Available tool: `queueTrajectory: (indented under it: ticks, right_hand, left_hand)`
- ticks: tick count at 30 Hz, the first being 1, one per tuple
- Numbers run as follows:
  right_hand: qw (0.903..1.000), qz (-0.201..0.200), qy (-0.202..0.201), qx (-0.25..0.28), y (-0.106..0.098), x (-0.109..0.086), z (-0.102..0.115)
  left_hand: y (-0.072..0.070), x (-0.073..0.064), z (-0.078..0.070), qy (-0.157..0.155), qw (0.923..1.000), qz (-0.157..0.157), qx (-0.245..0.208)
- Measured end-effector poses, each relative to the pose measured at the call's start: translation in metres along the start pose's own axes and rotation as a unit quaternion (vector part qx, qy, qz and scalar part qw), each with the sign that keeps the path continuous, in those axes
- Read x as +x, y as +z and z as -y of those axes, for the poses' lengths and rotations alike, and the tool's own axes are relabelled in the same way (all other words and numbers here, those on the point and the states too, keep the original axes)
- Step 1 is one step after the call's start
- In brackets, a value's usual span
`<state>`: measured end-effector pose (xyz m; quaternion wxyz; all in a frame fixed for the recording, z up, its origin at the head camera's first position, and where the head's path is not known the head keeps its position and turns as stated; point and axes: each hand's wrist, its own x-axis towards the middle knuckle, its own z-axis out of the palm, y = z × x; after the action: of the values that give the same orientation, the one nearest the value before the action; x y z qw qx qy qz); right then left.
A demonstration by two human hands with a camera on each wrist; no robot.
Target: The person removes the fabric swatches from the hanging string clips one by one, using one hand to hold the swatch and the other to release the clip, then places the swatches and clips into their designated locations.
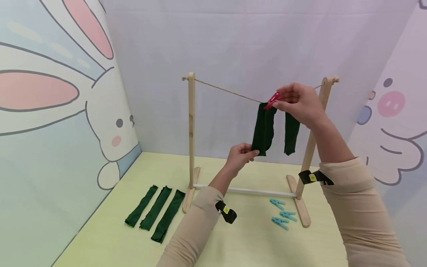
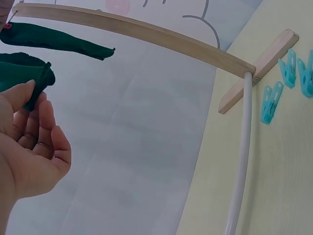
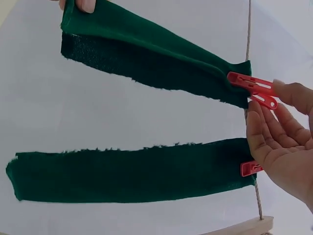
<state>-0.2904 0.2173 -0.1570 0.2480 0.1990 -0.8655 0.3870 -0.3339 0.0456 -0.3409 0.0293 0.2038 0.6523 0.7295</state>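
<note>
A dark green cloth strip (image 1: pixel 261 129) hangs folded over a twine line (image 1: pixel 227 90). My right hand (image 1: pixel 303 105) pinches a red clothespin (image 3: pixel 252 84) between thumb and fingers; its jaws sit on the strip's top end at the line. Lower down, my left hand (image 1: pixel 238 158) holds the bottom end of the same strip between thumb and fingers. In the right wrist view the strip's two layers stand slightly apart. Beside it hangs a second green strip (image 3: pixel 127 172), held on the line by another red clothespin (image 3: pixel 249 168). My right hand partly hides that strip in the head view.
The line runs between two wooden posts (image 1: pixel 191 129) joined low down by a white rod (image 1: pixel 250 191). Three green strips (image 1: pixel 168 217) lie on the pale yellow table (image 1: pixel 240 237) at the left. Three blue clothespins (image 1: pixel 280 222) lie near the right foot (image 1: pixel 301 211).
</note>
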Motion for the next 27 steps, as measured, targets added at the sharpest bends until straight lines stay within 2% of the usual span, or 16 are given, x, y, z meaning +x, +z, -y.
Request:
queueTrajectory:
  ticks: [5,10,22,27]
  right_hand:
    - [0.9993,-0.008,-0.004,-0.036,-0.001,-0.001,0.001]
    - [0.9964,-0.045,-0.028,-0.065,0.002,-0.001,0.003]
    - [0.9876,-0.135,-0.065,-0.049,0.007,-0.001,0.002]
    - [0.9842,-0.152,-0.084,-0.036,0.008,0.000,0.004]
  left_hand:
    - [-0.002,-0.002,-0.001,0.011,0.9999,0.004,0.003]
    - [-0.007,-0.002,-0.002,0.019,0.9997,0.008,0.015]
    - [-0.012,-0.006,-0.005,0.031,0.9994,0.011,0.012]
    - [-0.014,-0.007,-0.005,0.036,0.9991,0.019,0.016]
